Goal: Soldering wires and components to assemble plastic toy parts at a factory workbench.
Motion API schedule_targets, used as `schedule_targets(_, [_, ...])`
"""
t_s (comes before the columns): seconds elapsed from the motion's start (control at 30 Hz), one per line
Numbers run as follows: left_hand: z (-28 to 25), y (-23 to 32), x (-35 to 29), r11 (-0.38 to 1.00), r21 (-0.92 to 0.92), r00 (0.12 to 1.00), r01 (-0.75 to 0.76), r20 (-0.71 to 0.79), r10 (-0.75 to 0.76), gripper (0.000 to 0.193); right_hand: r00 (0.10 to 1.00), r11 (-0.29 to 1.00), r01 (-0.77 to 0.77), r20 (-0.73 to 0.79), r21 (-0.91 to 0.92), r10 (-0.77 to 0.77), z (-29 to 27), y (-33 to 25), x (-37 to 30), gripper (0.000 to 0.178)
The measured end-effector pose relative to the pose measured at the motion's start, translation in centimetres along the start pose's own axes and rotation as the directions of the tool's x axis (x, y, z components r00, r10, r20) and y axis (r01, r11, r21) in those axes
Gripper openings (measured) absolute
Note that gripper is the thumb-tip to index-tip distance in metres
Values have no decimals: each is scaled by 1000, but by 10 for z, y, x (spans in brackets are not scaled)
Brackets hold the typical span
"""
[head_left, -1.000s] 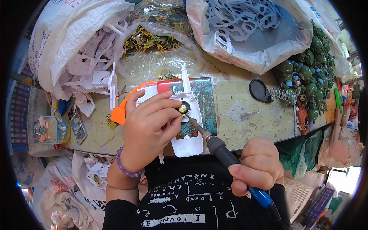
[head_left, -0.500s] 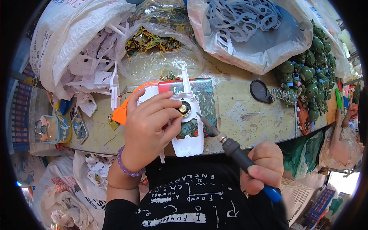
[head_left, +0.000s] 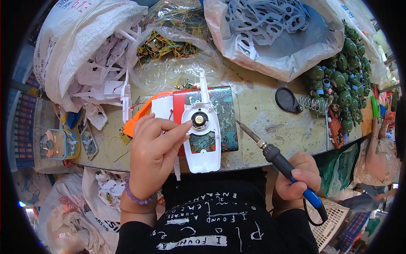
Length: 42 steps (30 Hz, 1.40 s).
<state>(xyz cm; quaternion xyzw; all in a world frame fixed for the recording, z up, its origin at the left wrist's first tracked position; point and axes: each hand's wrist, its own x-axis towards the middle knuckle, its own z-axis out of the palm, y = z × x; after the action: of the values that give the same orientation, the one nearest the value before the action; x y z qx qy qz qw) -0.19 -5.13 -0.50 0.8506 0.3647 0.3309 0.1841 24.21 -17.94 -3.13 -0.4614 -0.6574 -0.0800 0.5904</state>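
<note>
A white plastic shell (head_left: 204,163) with a long antenna-like stem lies on a red and dark green patterned flat block (head_left: 226,112). Set in the shell is a round black speaker (head_left: 198,120) with a gold centre. At the speaker's left edge, my left hand (head_left: 154,146) has its thumb and index finger drawn together; whatever is between them is too small to make out. My right hand (head_left: 298,178) grips a soldering iron (head_left: 277,158) by its blue and black handle. The iron's tip points up and left, right of the block and apart from the shell.
An orange plastic piece (head_left: 139,116) lies left of the block. Behind are a sack of white parts (head_left: 101,80), a clear bag of wired circuit boards (head_left: 169,44) and a sack of white frames (head_left: 270,25). Green figures (head_left: 349,76) and a black iron stand (head_left: 287,100) are at right.
My left hand has drawn back left and down from the speaker, uncovering it. The soldering iron has moved right, away from the shell, with my right hand. The shell has shifted slightly left.
</note>
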Motion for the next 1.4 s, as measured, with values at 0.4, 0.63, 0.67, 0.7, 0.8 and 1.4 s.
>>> schedule_targets(0.4, [2, 0, -3, 998, 14, 996, 63, -70, -62, 10, 999, 999, 1, -48, 42, 1, 3, 4, -4, 30])
schedule_targets(0.63, [0, 1, -7, 996, 67, 995, 62, -76, -57, 13, 999, 998, -5, -38, 55, 8, 2, 5, -6, 30])
schedule_targets(0.67, [1, 2, -6, 996, 68, 995, 63, -76, -58, 13, 1000, 999, -7, -28, 49, 8, 2, 4, -5, 30])
schedule_targets(0.7, [2, 3, -4, 997, 33, 993, 72, -92, -68, 13, 1000, 999, -8, -18, 43, 9, 2, 4, -5, 30])
schedule_targets(0.8, [7, 7, 0, 997, -7, 993, 81, -90, -82, 12, 998, 999, -11, -53, 46, 13, 4, 3, -6, 31])
schedule_targets(1.4, [21, 14, 11, 992, 129, 1000, -7, -22, 10, 7, 983, 940, 116, 98, 322, -155, 19, 7, 17, 22])
